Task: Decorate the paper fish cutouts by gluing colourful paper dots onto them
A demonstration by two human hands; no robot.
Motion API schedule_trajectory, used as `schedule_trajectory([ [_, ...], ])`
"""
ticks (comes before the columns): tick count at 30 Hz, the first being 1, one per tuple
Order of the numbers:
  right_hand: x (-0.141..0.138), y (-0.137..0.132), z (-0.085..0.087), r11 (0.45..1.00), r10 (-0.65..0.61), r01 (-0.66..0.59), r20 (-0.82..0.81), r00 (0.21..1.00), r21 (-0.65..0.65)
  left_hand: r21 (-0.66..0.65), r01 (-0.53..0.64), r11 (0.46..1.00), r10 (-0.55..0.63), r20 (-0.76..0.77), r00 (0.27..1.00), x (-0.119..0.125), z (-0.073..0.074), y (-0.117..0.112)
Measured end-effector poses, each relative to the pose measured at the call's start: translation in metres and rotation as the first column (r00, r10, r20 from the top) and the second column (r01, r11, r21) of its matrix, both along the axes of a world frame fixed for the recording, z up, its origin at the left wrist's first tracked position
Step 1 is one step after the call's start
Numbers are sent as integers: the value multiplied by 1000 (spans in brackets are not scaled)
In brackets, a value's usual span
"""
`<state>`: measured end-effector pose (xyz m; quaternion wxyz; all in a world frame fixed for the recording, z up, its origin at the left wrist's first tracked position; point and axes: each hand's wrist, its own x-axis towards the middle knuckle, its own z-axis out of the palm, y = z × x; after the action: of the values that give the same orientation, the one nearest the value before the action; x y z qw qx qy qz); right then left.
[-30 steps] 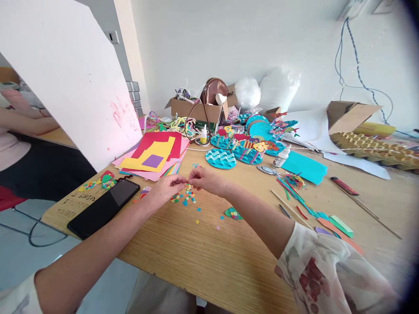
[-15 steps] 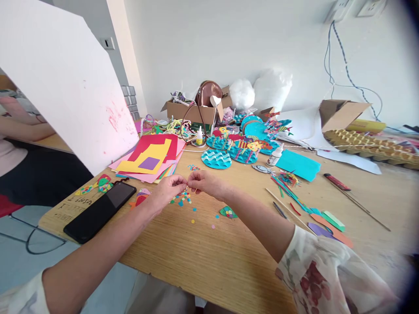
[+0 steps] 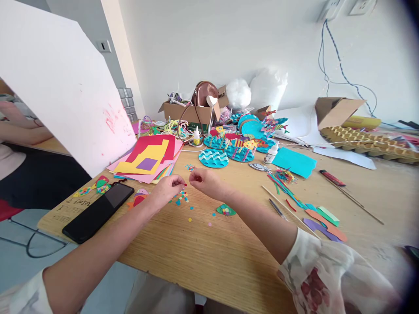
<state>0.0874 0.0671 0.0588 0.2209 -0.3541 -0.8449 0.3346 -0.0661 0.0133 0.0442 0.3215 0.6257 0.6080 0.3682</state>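
Observation:
Over the middle of the table, my left hand [image 3: 169, 188] is closed in a pinch, with a tiny red paper dot [image 3: 185, 185] at its fingertips. Just to its right, my right hand [image 3: 207, 181] has its fingers curled together; what they hold, if anything, is too small to make out. A narrow gap separates the two hands. Below them lie scattered coloured paper dots [image 3: 183, 198]. A green paper fish [image 3: 225, 209] with dots on it rests under my right forearm. Partly behind my left forearm is a red and purple paper fish [image 3: 140, 199].
A black phone [image 3: 98, 213] lies at the left edge, by a stack of coloured paper [image 3: 144, 157]. Wavy blue discs [image 3: 213, 158], a glue bottle [image 3: 271, 154] and a stick [image 3: 288, 209] lie beyond and right. Another person's arm [image 3: 24, 131] shows behind a white board [image 3: 65, 78].
My hands have drawn slightly apart; their fingertips were together before. The red dot now shows at my left fingertips. The view has shifted slightly.

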Motion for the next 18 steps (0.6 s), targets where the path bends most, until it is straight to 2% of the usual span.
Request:
schedule_trajectory([
  [2,0,-1,0,987,13,-25,79,997,156,7,5,1000,-5,-51,999,0,1,1],
  [4,-2,-3,0,951,13,-68,182,983,300,16,18,1000,-17,-102,995,0,1,1],
  [6,-4,-4,-1,925,-1,-97,257,966,367,24,31,999,-27,-146,989,1,1,2],
  [10,-6,-4,-1,920,-36,-97,329,944,381,31,52,998,-45,-189,981,2,1,2],
  [18,-4,-7,2,949,-57,-54,337,940,312,2,65,998,-64,-147,987,1,-4,3],
])
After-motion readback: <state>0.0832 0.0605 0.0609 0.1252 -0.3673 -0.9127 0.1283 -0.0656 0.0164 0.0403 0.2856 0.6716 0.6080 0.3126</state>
